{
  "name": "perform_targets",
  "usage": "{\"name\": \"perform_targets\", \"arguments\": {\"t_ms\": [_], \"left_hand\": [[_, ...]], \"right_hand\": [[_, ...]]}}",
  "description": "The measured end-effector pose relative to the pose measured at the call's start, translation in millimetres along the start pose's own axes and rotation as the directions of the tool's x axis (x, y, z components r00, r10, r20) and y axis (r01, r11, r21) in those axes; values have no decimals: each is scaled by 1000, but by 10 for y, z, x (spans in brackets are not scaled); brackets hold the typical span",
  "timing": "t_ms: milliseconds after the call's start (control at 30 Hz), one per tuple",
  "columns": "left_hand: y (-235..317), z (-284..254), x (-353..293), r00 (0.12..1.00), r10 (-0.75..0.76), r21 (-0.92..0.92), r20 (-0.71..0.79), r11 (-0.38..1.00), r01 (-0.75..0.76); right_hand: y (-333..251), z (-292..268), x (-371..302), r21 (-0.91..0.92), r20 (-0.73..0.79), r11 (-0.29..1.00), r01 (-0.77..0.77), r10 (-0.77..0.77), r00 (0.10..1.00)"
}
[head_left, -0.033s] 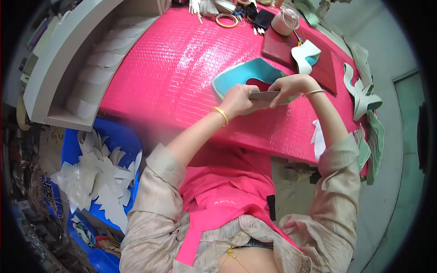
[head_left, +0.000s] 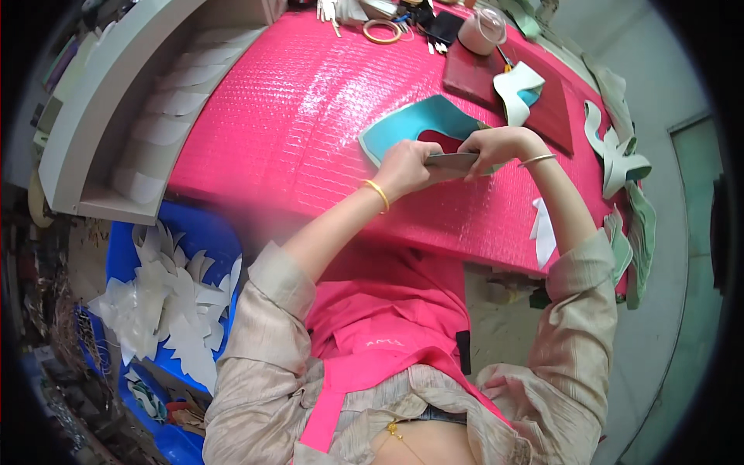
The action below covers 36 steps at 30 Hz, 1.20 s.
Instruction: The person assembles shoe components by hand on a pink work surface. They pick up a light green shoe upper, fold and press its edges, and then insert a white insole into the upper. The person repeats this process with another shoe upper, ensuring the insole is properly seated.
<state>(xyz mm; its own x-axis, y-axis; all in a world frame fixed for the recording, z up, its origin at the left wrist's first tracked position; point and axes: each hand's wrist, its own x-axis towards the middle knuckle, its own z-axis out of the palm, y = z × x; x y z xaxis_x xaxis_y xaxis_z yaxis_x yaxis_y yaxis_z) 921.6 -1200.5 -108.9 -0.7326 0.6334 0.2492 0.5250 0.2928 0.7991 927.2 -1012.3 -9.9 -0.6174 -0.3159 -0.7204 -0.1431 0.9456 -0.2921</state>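
Note:
Both my hands grip a curved shoe-upper piece [head_left: 407, 128], turquoise on its inner face with a pale edge, just over the near part of the pink table. My left hand [head_left: 407, 168] pinches its near edge, thumb on top. A short way to the right, my right hand [head_left: 496, 149] bends over that same edge with closed fingers. Between the hands the near edge stands up and shows a grey strip. Beyond my right hand, a white curved upper piece [head_left: 518, 91] with a turquoise patch lies on a dark red board [head_left: 554, 116].
On the pink table [head_left: 271, 124], a white tub [head_left: 482, 32] and a tape roll [head_left: 382, 31] stand at the back. A grey shelf [head_left: 58, 163] borders the left side. Below it, a blue bin [head_left: 124, 240] holds white scraps [head_left: 167, 287]. Pale green pieces [head_left: 642, 244] hang at the right edge.
The view has shifted very slightly. Both hands keep their hold on the shoe-upper piece, with hardly any movement.

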Motion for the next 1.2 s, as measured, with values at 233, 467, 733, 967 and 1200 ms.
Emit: {"name": "perform_targets", "arguments": {"t_ms": [233, 467, 733, 967, 1200], "left_hand": [[154, -69, 95, 898, 436, 371, -56, 844, -387], [-174, -201, -218, 710, 587, 759, 387, 235, -608], [-138, 97, -457, 959, 260, 745, -113, 661, -92], [-117, 170, -388, 940, 198, 623, -278, 782, 19], [-159, 126, -368, 964, 78, 562, -256, 823, 83]], "right_hand": [[273, 451, -112, -52, -657, 986, 158, -153, 738], [131, 1332, 428, -254, -938, 967, 35, -255, 234], [4, 1017, 623, -421, -776, 899, 118, -425, 466], [153, 840, 674, -286, -702, 912, 294, -408, 583], [51, 549, 681, -122, -594, 940, 317, -325, 735]]}}
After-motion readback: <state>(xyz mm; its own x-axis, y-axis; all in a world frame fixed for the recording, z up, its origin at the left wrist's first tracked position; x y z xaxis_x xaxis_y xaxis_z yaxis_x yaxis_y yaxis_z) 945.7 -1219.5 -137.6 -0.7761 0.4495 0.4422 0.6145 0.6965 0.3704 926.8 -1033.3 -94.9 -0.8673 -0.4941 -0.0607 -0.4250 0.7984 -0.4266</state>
